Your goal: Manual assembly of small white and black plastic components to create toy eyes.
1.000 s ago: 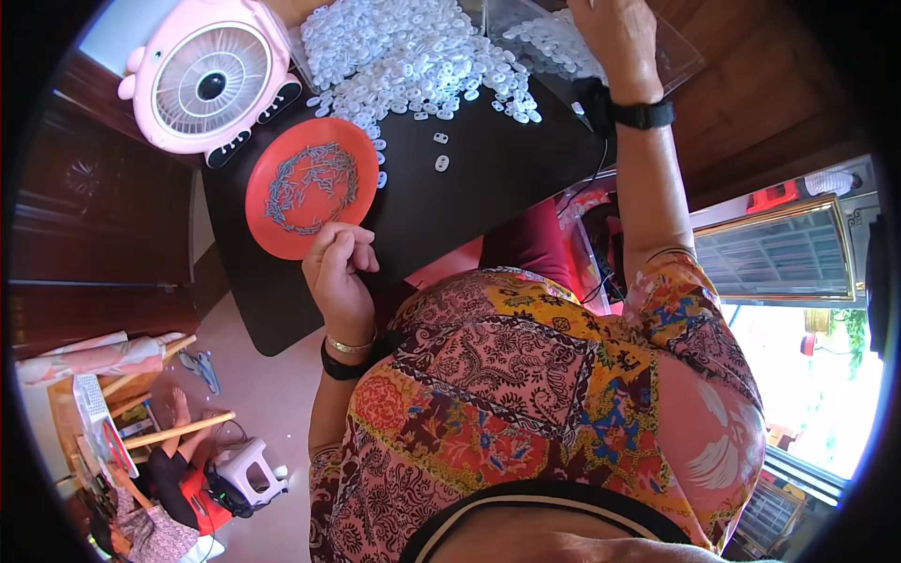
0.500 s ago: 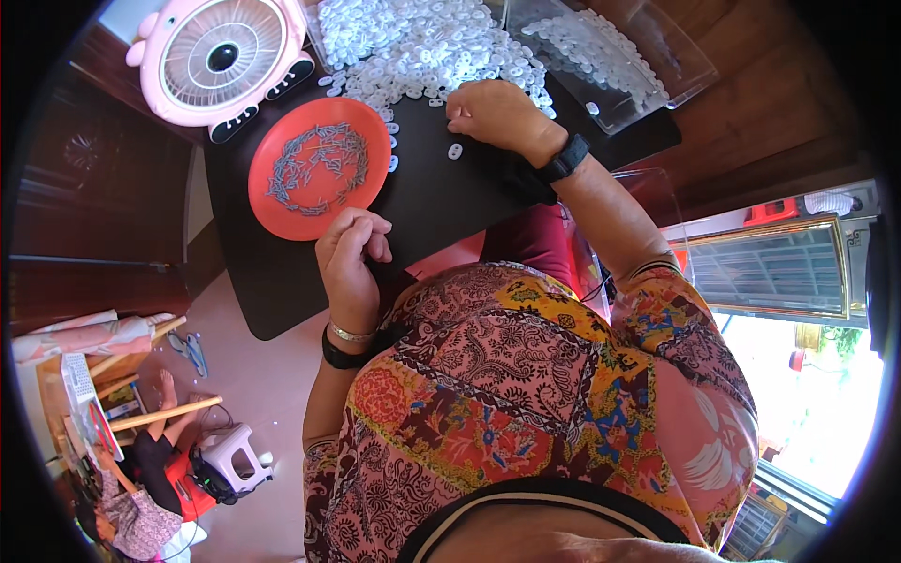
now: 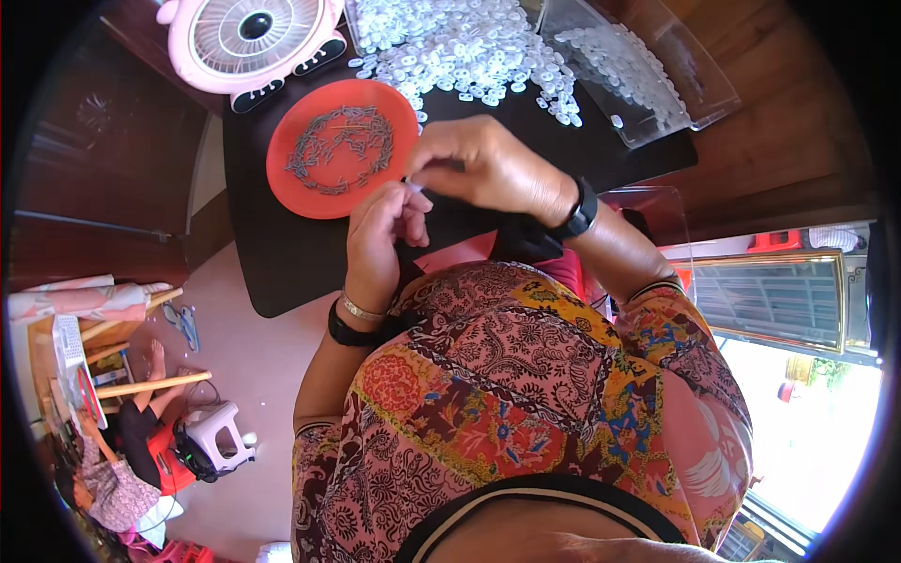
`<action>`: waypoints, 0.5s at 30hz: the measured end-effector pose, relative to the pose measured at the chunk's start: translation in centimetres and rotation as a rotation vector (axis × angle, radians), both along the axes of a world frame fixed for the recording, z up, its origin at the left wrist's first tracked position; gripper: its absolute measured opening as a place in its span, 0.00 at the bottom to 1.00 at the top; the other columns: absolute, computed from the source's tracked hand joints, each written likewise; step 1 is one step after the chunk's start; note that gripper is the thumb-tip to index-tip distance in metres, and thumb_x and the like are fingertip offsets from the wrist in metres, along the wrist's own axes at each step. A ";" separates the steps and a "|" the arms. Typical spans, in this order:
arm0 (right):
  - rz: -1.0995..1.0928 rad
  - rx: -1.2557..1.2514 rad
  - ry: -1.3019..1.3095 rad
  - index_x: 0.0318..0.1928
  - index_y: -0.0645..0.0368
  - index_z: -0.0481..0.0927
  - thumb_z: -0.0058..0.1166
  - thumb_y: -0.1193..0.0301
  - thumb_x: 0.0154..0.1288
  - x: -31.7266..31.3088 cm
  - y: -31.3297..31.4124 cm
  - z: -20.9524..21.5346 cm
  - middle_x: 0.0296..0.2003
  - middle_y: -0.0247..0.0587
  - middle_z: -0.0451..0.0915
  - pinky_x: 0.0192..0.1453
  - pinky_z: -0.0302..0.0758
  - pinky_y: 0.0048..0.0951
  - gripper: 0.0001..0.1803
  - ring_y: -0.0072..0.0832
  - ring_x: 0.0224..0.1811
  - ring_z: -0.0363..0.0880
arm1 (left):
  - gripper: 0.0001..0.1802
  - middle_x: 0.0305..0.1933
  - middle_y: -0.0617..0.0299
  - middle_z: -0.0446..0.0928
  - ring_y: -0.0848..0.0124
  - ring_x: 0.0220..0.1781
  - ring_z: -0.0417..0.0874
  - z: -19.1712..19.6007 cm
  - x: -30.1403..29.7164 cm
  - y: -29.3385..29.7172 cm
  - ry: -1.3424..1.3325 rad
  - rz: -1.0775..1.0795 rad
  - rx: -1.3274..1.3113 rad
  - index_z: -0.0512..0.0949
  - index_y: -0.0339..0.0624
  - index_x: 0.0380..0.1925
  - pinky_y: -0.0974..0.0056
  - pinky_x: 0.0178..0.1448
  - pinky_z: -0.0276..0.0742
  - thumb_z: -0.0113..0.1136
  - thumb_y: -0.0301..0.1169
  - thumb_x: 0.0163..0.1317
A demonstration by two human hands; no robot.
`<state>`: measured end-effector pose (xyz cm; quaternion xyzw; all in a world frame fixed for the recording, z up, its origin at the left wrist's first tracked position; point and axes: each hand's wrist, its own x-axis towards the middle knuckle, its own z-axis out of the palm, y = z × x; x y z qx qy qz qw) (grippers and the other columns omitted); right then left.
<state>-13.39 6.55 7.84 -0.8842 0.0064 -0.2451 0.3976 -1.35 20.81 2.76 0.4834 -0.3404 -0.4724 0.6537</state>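
Note:
My left hand is closed, its fingertips together just off the near rim of an orange-red plate. My right hand meets it there, thumb and forefinger pinching a small white plastic piece. A tiny dark spot shows at the joined fingertips, too small to name. What the left fingers grip is hidden. Thin grey metal pins or screws lie in a loose ring on the plate. Beyond my right hand spreads a heap of white oval plastic pieces with two holes.
A pink fan stands at the table's far left. At far right, a clear plastic bin holds more white pieces. The black tabletop ends near my left forearm. Behind on the left, a person sits near a pale stool.
My right hand has come from the heap's edge, nearer and leftward, to my left fingertips, bringing a white piece. The whole view has shifted slightly.

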 end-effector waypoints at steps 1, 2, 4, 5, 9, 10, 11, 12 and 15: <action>0.012 -0.055 -0.076 0.33 0.59 0.78 0.58 0.79 0.53 0.2 0.9 0.1 0.28 0.40 0.78 0.39 0.76 0.32 0.06 0.38 0.33 0.80 | 0.17 0.20 0.62 0.68 0.74 0.23 0.70 -0.1 -0.3 -0.2 0.128 0.003 -0.025 0.74 0.34 0.32 0.70 0.29 0.66 0.40 0.36 0.66; 0.003 -0.163 -0.116 0.33 0.58 0.77 0.58 0.78 0.53 0.4 1.3 0.1 0.28 0.39 0.77 0.38 0.76 0.33 0.06 0.38 0.33 0.79 | 0.17 0.21 0.61 0.69 0.72 0.23 0.70 -0.2 -0.4 -0.2 0.256 0.009 -0.049 0.73 0.34 0.34 0.69 0.29 0.66 0.39 0.37 0.66; 0.002 -0.300 -0.176 0.32 0.57 0.75 0.58 0.77 0.54 0.5 1.5 -0.2 0.27 0.38 0.75 0.37 0.76 0.36 0.05 0.39 0.33 0.78 | 0.17 0.22 0.59 0.68 0.71 0.23 0.71 -0.2 -0.1 0.0 0.234 -0.017 -0.049 0.71 0.34 0.36 0.69 0.30 0.67 0.37 0.37 0.67; 0.008 -0.298 -0.176 0.32 0.57 0.75 0.58 0.77 0.54 0.4 1.5 -0.4 0.27 0.38 0.75 0.37 0.76 0.36 0.05 0.39 0.33 0.78 | 0.17 0.22 0.60 0.68 0.71 0.24 0.71 -0.3 0.0 0.0 0.265 -0.053 -0.067 0.71 0.34 0.35 0.69 0.31 0.67 0.37 0.37 0.67; -0.004 -0.292 -0.166 0.34 0.58 0.79 0.62 0.78 0.52 0.3 1.7 -0.7 0.32 0.38 0.79 0.38 0.77 0.32 0.08 0.36 0.35 0.80 | 0.14 0.23 0.62 0.68 0.72 0.25 0.71 -0.2 0.0 0.1 0.343 -0.091 -0.095 0.71 0.35 0.34 0.70 0.33 0.67 0.39 0.34 0.65; 0.006 -0.238 -0.161 0.34 0.57 0.80 0.62 0.78 0.51 0.3 1.8 -0.7 0.32 0.38 0.79 0.38 0.77 0.32 0.08 0.36 0.35 0.80 | 0.14 0.23 0.62 0.68 0.72 0.25 0.71 -0.2 0.2 0.1 0.344 -0.088 -0.096 0.71 0.35 0.34 0.70 0.33 0.67 0.39 0.34 0.65; 0.008 -0.239 -0.160 0.34 0.57 0.80 0.62 0.78 0.51 0.3 1.8 -0.8 0.32 0.38 0.79 0.38 0.77 0.32 0.08 0.36 0.35 0.80 | 0.12 0.23 0.63 0.68 0.73 0.25 0.71 -0.2 0.4 0.1 0.347 -0.086 -0.076 0.71 0.36 0.33 0.70 0.33 0.67 0.40 0.33 0.64; 0.009 -0.200 -0.149 0.35 0.57 0.80 0.62 0.78 0.51 0.4 1.9 -0.9 0.32 0.38 0.79 0.37 0.77 0.32 0.08 0.36 0.35 0.80 | 0.11 0.24 0.64 0.68 0.73 0.25 0.71 -0.2 0.5 0.1 0.349 -0.084 -0.057 0.70 0.37 0.33 0.71 0.33 0.67 0.42 0.32 0.63; -0.021 -0.159 -0.094 0.34 0.58 0.80 0.62 0.77 0.52 0.4 2.3 -0.8 0.32 0.39 0.78 0.37 0.77 0.32 0.08 0.36 0.35 0.80 | 0.07 0.23 0.65 0.67 0.74 0.24 0.70 -0.5 0.8 0.3 0.344 -0.078 -0.026 0.70 0.39 0.32 0.72 0.32 0.67 0.44 0.30 0.62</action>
